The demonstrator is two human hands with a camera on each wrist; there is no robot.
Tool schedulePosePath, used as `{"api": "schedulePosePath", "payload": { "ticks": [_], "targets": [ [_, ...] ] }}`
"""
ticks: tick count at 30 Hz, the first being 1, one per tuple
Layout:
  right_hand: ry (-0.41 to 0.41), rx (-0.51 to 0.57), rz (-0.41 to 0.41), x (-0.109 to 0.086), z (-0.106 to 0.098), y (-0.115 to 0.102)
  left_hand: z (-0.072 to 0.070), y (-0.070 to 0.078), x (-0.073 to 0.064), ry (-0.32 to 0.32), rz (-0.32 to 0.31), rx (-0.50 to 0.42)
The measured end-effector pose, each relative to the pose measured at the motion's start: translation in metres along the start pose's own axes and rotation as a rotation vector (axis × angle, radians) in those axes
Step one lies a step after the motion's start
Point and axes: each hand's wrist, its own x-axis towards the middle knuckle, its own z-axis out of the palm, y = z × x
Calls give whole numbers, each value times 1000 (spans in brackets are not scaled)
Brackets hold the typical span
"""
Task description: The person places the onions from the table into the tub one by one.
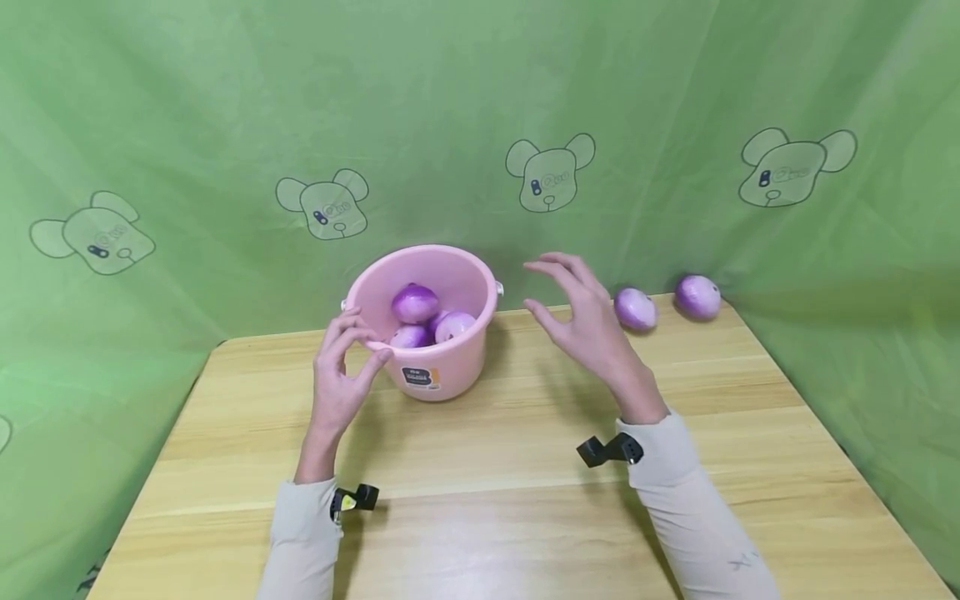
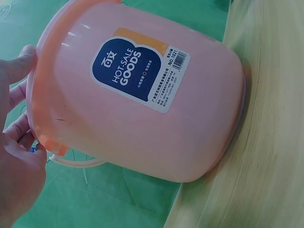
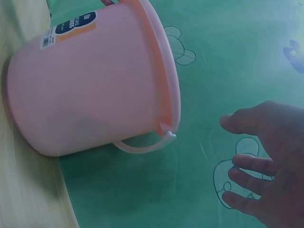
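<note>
A pink plastic bucket [image 1: 468, 364] stands upright on the table, with several purple onions [image 1: 415, 303] inside it. My left hand [image 1: 341, 387] holds the bucket's near-left rim, the thumb on the near side and the fingers over the edge. The left wrist view shows the same hand [image 2: 21, 173] at the rim, beside the printed label [image 2: 137, 71]. To the right of the bucket, my right hand [image 1: 588, 329] is in the air with fingers spread and nothing between them. In the right wrist view that hand [image 3: 280, 161] is apart from the bucket.
Two more onions lie near the table's back right edge, one [image 1: 636, 309] just beyond my right hand and another [image 1: 697, 297] nearer the corner. The wooden table [image 1: 465, 533] meets a green curtain [image 1: 450, 100] behind. A white handle [image 3: 145, 149] hangs at the bucket's far side.
</note>
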Motion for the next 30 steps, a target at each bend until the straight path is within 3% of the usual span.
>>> {"api": "schedulePosePath", "payload": {
  "ticks": [21, 30],
  "targets": [
    [82, -18, 16, -2, -19, 28, -2, -1, 1, 11, -6, -14],
    [118, -59, 68, -10, -28, 41, -1, -4, 2, -4, -1, -27]
  ]
}}
